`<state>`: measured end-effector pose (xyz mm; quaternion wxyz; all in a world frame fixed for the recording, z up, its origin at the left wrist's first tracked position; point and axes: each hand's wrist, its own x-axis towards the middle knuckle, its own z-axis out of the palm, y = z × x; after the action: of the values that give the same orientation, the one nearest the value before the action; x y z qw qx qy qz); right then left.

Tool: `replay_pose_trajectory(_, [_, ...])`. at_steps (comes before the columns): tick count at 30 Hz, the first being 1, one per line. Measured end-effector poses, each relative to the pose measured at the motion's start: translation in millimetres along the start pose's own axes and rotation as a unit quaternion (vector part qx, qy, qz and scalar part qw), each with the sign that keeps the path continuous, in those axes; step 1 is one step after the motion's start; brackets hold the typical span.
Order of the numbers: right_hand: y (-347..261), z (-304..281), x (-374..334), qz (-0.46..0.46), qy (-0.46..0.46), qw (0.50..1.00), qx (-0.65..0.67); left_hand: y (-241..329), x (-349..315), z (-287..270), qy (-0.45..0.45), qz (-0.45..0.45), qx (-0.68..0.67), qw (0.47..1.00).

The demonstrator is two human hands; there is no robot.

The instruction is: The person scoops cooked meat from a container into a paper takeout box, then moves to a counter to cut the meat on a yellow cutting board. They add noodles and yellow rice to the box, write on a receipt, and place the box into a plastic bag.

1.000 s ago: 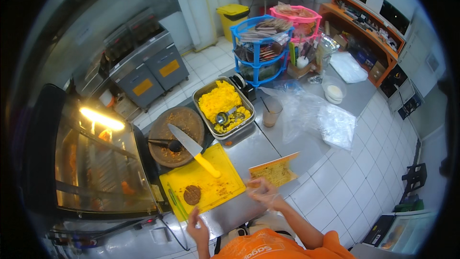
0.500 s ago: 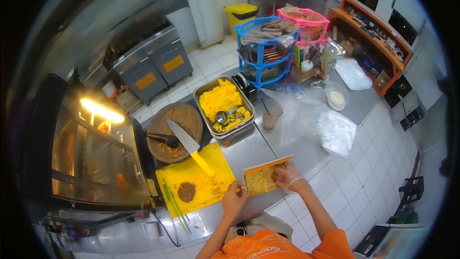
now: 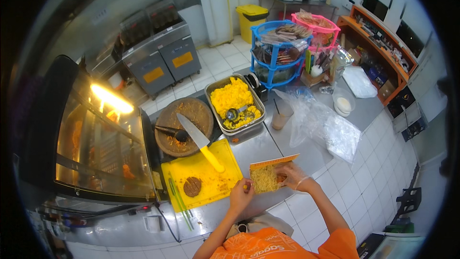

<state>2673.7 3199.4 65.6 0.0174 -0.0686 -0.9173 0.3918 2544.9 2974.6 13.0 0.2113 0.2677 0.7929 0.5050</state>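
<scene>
Left bare grip [image 3: 242, 191] curling at left end of open rectangular orange-edged box [image 3: 273, 161], apparently bracing it; grasp unclear. Right clear-gloved grip [image 3: 289, 175] resting inside right end; can't tell if clenched. Box sitting over near edge of grey metal tabletop [image 3: 250, 149], likely for easy reach.

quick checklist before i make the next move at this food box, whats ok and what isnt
1. Right hand gloved: ok, a clear glove shows, fingers at the right end of the food box.
2. Left hand gripping the box: cannot tell; it is at the left edge, fingers bunched.
3. Knife away from both hands: ok, it lies across the mortar and the cutting board.
4. Green stalks fully on the board: not ok, ends reach past its near edge.
5. Scoop inside the metal pan: ok.
</scene>
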Motion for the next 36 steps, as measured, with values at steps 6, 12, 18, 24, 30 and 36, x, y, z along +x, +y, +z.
replay_pose_trajectory(6, [-35.2, 11.6, -34.5, -0.051, 0.115, 0.984, -0.126, -4.4, 0.0, -5.2, -0.027, 0.013, -0.013, 0.999])
replay_pose_trajectory(12, [-19.9, 48.4, -22.1, -0.029, 0.155, 0.971, -0.179, -3.8, 0.7, -8.9, -0.052, 0.007, -0.013, 0.999])
replay_pose_trajectory(18, [-14.2, 56.5, -14.2, 0.011, 0.199, 0.963, -0.181, -5.0, 2.3, -13.7, -0.074, 0.019, -0.024, 0.997])
replay_pose_trajectory(24, [-27.5, 64.0, 7.5, 0.079, 0.323, 0.932, -0.143, -8.8, 1.2, -13.7, -0.072, 0.029, 0.004, 0.997])
replay_pose_trajectory(30, [-77.6, 69.5, 19.6, 0.185, 0.309, 0.927, -0.106, -8.2, -2.9, -18.6, -0.080, 0.022, 0.006, 0.997])
replay_pose_trajectory(36, [-134.1, 74.6, 61.5, 0.172, 0.201, 0.942, 0.205, -22.3, -10.7, -35.2, -0.185, 0.001, 0.000, 0.983])
